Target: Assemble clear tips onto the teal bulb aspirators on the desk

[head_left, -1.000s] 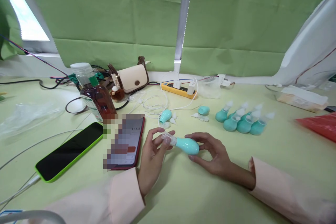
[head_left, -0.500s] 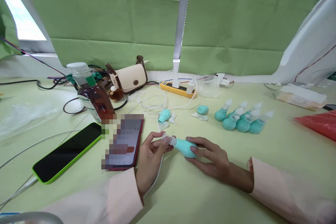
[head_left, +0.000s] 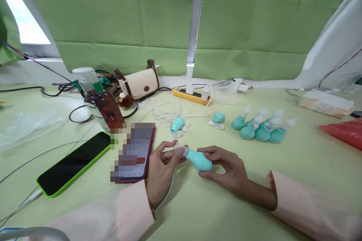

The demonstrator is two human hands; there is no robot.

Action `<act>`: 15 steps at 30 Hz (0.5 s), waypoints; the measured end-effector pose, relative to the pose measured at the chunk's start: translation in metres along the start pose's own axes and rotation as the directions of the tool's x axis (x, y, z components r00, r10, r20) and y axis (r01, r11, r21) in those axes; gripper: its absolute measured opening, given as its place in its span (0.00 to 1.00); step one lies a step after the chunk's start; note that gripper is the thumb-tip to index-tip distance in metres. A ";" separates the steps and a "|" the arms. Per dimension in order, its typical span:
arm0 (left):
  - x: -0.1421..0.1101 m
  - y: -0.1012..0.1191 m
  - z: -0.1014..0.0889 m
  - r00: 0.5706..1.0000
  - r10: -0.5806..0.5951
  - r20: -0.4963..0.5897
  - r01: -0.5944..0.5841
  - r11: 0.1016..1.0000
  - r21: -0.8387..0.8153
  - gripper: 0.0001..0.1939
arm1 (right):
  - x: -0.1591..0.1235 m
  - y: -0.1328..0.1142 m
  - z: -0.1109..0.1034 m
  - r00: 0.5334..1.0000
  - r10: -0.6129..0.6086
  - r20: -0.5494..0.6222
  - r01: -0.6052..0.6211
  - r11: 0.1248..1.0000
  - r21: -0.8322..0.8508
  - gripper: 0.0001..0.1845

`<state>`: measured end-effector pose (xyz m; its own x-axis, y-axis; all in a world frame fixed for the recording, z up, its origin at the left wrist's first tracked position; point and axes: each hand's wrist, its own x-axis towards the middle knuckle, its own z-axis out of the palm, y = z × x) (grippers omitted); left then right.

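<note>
A teal rubber bulb (head_left: 199, 160) with a clear plastic tip (head_left: 181, 150) is held just above the pale green table (head_left: 198, 211). My right hand (head_left: 226, 169) grips the bulb's round end between thumb and fingers. My left hand (head_left: 161, 167) pinches the clear tip at the bulb's neck. Several finished teal bulbs with white tips (head_left: 260, 128) stand in a group behind my right hand. Two loose teal bulbs (head_left: 177, 123) (head_left: 218, 117) and small clear tips (head_left: 213, 124) lie beyond my hands.
A red-cased phone (head_left: 135, 152) and a green-cased phone (head_left: 72, 163) lie at my left. Behind them stand a brown bottle (head_left: 98, 101), a cream handbag (head_left: 138, 83), white cables (head_left: 164, 111) and a yellow power strip (head_left: 194, 96). A red bag (head_left: 343, 131) lies far right.
Both hands stayed on the bulb and shifted slightly. My left fingers closed tighter on the clear tip, and my right fingers turned round the bulb's end.
</note>
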<state>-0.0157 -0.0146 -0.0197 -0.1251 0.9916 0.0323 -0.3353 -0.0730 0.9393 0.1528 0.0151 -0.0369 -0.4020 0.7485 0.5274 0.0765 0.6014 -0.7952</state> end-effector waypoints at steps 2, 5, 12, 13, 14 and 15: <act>0.000 0.000 0.000 1.000 -0.011 -0.002 0.011 1.000 -0.007 0.10 | 0.000 -0.001 0.002 0.985 0.172 -0.001 -0.170 0.974 0.152 0.14; 0.000 0.001 0.000 1.000 -0.028 -0.002 0.028 0.999 -0.021 0.11 | 0.001 -0.002 0.004 0.936 0.350 0.042 -0.345 0.883 0.318 0.16; 0.000 0.004 0.002 0.999 -0.033 0.006 0.033 0.999 -0.030 0.10 | 0.007 -0.003 0.002 0.825 0.546 0.147 -0.545 0.699 0.463 0.16; 0.000 0.004 0.002 1.000 -0.030 0.005 0.030 0.999 -0.030 0.10 | 0.007 -0.003 0.002 0.803 0.575 0.156 -0.570 0.667 0.480 0.16; 0.000 0.004 0.002 1.000 -0.028 0.005 0.028 0.999 -0.030 0.10 | 0.008 -0.003 0.002 0.782 0.600 0.168 -0.593 0.634 0.496 0.17; 0.000 0.003 0.001 1.000 -0.027 0.005 0.027 0.999 -0.030 0.10 | 0.008 -0.003 0.002 0.763 0.619 0.187 -0.614 0.603 0.509 0.17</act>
<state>-0.0155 -0.0146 -0.0160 -0.1117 0.9937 0.0086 -0.3665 -0.0493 0.9291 0.1481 0.0184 -0.0308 -0.4297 0.8911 -0.1458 -0.1718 -0.2392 -0.9557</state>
